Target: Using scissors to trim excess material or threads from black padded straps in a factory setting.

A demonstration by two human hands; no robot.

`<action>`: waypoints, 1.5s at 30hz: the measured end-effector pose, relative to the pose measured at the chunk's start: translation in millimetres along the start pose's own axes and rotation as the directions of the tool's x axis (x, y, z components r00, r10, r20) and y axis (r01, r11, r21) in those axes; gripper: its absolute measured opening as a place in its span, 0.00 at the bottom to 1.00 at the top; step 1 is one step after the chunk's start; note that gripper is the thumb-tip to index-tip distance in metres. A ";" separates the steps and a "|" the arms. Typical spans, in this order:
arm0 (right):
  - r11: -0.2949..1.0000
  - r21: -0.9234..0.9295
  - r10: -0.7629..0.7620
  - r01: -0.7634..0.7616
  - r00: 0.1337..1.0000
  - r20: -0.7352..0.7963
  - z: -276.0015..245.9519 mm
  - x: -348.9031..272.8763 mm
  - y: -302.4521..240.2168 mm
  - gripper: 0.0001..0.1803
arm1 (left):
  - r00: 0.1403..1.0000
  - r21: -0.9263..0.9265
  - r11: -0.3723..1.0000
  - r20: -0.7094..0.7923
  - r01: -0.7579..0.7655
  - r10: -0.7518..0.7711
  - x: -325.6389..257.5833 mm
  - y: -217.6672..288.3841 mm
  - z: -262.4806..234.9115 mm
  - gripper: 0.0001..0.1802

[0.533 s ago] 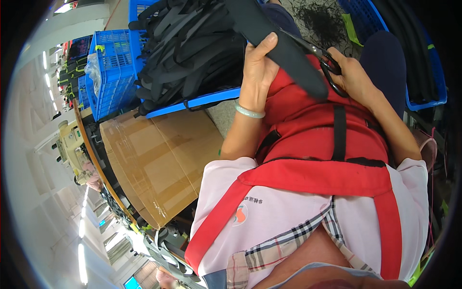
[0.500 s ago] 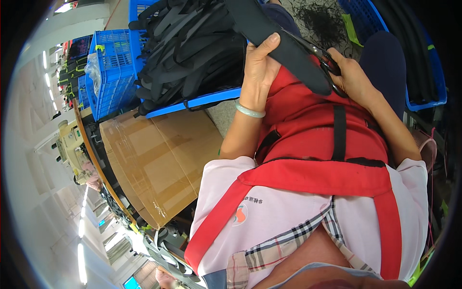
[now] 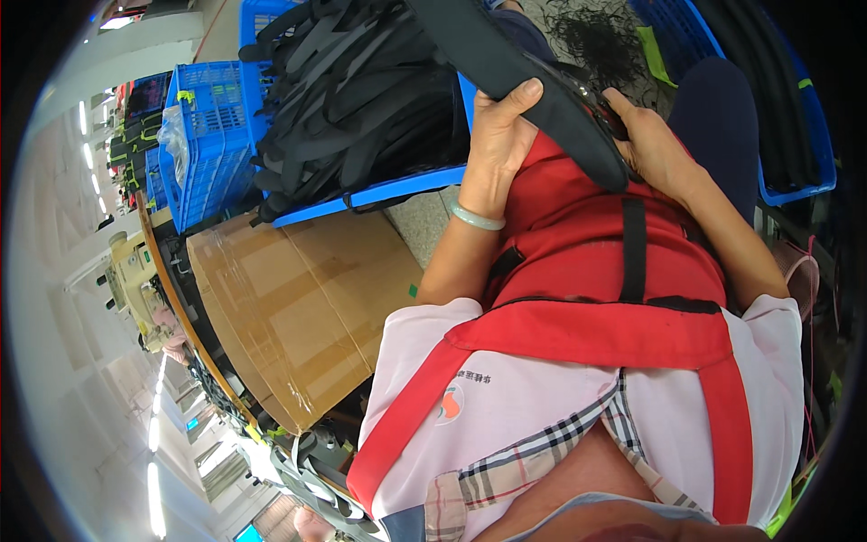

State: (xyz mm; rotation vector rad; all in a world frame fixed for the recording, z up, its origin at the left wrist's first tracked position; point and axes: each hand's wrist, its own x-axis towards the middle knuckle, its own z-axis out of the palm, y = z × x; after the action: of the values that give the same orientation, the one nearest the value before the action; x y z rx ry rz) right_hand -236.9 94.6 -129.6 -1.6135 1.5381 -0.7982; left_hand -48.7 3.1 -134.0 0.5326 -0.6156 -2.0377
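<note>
A long black padded strap [image 3: 571,131] with a rounded end slants across my lap. My left hand [image 3: 499,134] is closed on its near edge, the thumb lying on top and the other fingers underneath. In my right hand [image 3: 657,146] are dark-handled scissors [image 3: 602,110], held along the far edge of the strap. The strap covers most of the blades, so I cannot tell whether they are apart. Below both hands is the red apron [image 3: 569,244] over my lap.
At the left, a blue crate [image 3: 361,197] is heaped with black straps [image 3: 352,108]. Another blue crate [image 3: 212,135] stands beyond it, and a cardboard box [image 3: 298,307] sits nearer. Black trimmings [image 3: 601,41] litter the floor ahead. More black pieces [image 3: 768,99] fill a blue crate at the right.
My left hand has moved slightly right and nearer along the strap. The strap's rounded end has shifted a little nearer, now hiding more of the scissors in my right hand.
</note>
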 end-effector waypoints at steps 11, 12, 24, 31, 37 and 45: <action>0.969 0.244 -0.003 -0.038 0.986 0.166 -21.0 0.5 -22.5 0.15 | 0.995 0.553 0.833 -0.062 -0.028 0.074 -14.0 -5.6 -24.0 0.09; 0.985 0.169 -0.055 0.022 0.979 0.194 -26.9 1.5 -24.8 0.16 | 0.980 0.719 0.687 -0.045 -0.103 0.194 -14.0 8.6 -16.9 0.10; 0.905 0.395 0.104 -0.159 0.982 0.155 -54.9 12.1 -27.3 0.19 | 0.990 0.162 0.987 0.142 -0.019 -0.004 14.7 62.7 -26.2 0.09; 0.970 0.234 0.033 -0.058 0.993 0.112 -35.1 1.8 -30.6 0.31 | 0.994 0.067 0.998 0.111 0.016 -0.024 7.2 43.1 -0.3 0.09; 0.977 0.213 -0.044 0.014 0.990 0.137 -28.6 6.3 -18.6 0.33 | 0.997 0.093 0.996 0.074 -0.019 0.012 6.3 32.7 -5.1 0.10; 1.000 -0.019 0.027 -0.024 0.984 0.178 -24.6 15.3 -23.8 0.30 | 0.997 0.139 0.990 0.076 -0.030 0.020 6.3 22.6 -5.6 0.12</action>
State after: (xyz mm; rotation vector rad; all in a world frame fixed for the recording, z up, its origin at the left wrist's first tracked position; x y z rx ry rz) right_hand -244.1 76.7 -97.3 -1.6272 1.4382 -0.6106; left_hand -33.9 -13.9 -125.5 0.5304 -0.8110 -2.0076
